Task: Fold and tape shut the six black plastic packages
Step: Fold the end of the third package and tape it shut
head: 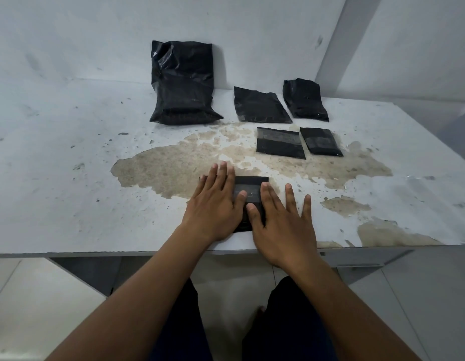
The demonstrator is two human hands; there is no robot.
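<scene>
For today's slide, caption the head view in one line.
Both hands, left hand and right hand, press flat a small black package on the worn table.

Bare packing corner, possibly a back room or small workshop: worn grey desk (70, 178) with peeled surface, plain scuffed walls (83, 35), pale tiled floor (31, 295), taped black plastic packages (279, 143).

Seen from a head-worn camera, a person's two forearms are bare from wrist to elbow, with no sleeves, watch, rings or gloves on either the left hand (215, 204) or the right hand (282, 222). The fingernails are short and unpainted. Below the arms, the legs are clad in dark, near-black trousers (286, 321), with a bare foot partly visible between them.
</scene>
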